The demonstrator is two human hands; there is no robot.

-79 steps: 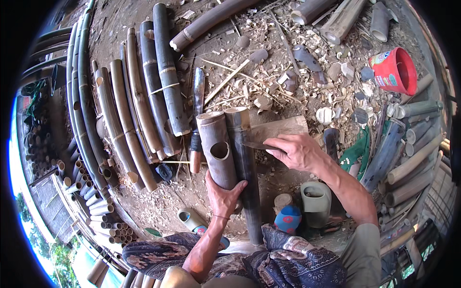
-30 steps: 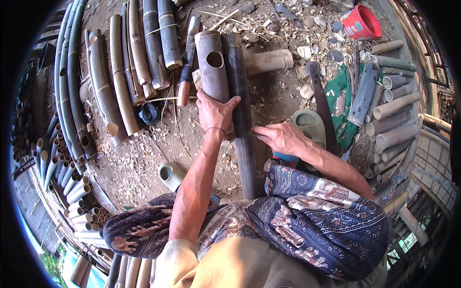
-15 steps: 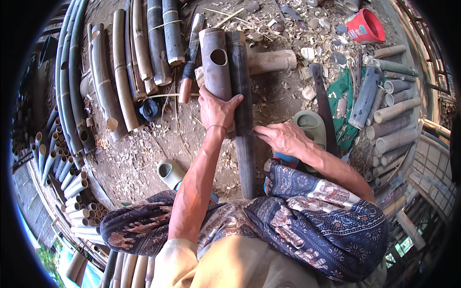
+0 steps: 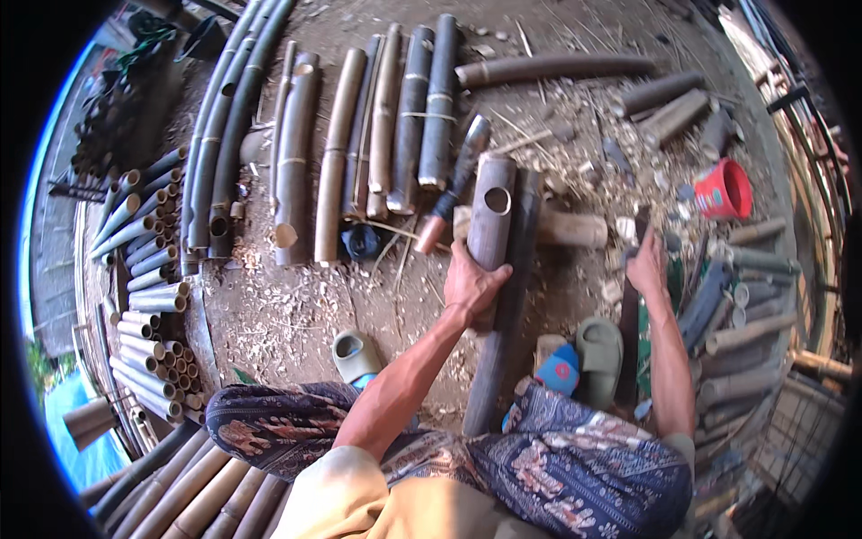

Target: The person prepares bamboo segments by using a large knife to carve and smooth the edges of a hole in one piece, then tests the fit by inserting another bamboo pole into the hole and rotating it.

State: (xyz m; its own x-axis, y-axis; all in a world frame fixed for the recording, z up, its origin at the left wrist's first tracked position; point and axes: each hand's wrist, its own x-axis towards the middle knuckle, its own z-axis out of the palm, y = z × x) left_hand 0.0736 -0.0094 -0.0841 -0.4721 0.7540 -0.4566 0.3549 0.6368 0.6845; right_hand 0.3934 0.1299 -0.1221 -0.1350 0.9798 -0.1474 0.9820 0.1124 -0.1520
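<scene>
My left hand (image 4: 476, 286) is wrapped round a short bamboo tube (image 4: 489, 232) with an oval hole cut near its far end. The tube lies along a longer dark bamboo pole (image 4: 505, 346), which runs toward my lap. Both rest across a thick bamboo piece (image 4: 575, 229) on the ground. Out to the right, my right hand (image 4: 648, 267) is closed over the upper part of a long, dark, blade-like piece (image 4: 630, 346). What its curled fingers hold is hidden. A green clog (image 4: 600, 355) sits just left of that piece.
Bamboo lengths (image 4: 341, 153) lie in a row at the far left, beside a tool with an orange-brown handle (image 4: 433, 235). Stacked tubes (image 4: 148, 337) fill the left side. Cut pieces (image 4: 750, 332) line the right, below a red bucket (image 4: 723, 189). Shavings (image 4: 296, 314) cover the ground.
My right hand has left the dark pole's side and moved right, to the long dark piece. My left hand keeps its grip on the tube. The view has shifted and turned.
</scene>
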